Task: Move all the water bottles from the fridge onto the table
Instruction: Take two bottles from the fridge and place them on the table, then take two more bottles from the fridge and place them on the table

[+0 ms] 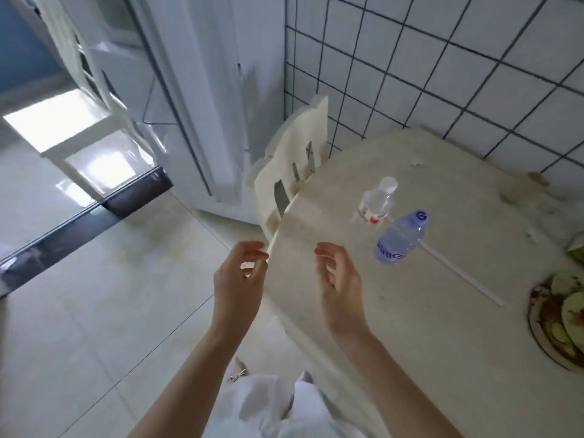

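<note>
Two water bottles stand on the pale table [410, 311]: a clear one with a white cap and red-and-white label [376, 203], and a bluish one with a purple cap [399, 238] just in front of it. My left hand [240, 279] hovers off the table's left edge, fingers curled and apart, holding nothing. My right hand [339, 279] is over the table's near-left part, also empty with loosely curled fingers, a hand's width short of the bluish bottle. The white fridge [202, 99] stands at the back left; its inside is hidden.
A cream plastic chair [294, 162] is pushed against the table's far-left edge, beside the fridge. A plate of food scraps [559, 317] sits at the table's right edge. A white straw [461, 273] lies on the table. Tiled wall behind; shiny tiled floor to the left.
</note>
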A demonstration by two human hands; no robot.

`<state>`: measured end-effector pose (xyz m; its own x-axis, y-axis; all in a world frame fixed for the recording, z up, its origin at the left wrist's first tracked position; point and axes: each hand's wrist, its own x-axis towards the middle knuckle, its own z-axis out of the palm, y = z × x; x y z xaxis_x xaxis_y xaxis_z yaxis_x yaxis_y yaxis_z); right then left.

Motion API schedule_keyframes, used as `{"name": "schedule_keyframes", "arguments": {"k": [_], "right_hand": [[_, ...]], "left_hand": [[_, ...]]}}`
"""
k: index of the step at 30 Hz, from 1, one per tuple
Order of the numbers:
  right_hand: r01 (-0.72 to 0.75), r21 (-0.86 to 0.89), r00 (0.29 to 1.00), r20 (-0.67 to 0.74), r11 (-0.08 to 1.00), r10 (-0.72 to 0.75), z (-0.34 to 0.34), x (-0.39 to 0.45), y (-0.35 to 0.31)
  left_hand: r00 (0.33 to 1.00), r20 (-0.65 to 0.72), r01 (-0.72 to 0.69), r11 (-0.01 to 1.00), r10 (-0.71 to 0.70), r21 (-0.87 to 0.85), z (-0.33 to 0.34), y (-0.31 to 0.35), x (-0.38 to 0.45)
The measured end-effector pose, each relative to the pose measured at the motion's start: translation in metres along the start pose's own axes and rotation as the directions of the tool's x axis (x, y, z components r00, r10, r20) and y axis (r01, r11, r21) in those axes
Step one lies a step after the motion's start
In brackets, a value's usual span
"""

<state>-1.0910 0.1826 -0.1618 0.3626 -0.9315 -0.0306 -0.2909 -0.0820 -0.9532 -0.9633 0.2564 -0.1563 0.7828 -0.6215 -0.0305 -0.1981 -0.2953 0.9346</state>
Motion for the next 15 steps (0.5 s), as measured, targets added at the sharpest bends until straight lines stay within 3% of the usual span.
{"name": "schedule_keyframes", "arguments": {"k": [8, 15], "right_hand": [[0.203, -0.109, 0.952, 0.255, 0.973, -0.17, 0.129, -0.028, -0.055], [0.193, -0.073, 0.934, 0.319, 0.979, -0.16, 0.262, -0.035, -0.101]], "left_hand": [[0.975, -0.216, 0.053, 0.998, -0.057, -0.024, -0.124, -0.05, 0.003], [0.944, -0.33, 0.028, 0.997, -0.004, 0.069, -0.264, -0.094, 0.05]]}}
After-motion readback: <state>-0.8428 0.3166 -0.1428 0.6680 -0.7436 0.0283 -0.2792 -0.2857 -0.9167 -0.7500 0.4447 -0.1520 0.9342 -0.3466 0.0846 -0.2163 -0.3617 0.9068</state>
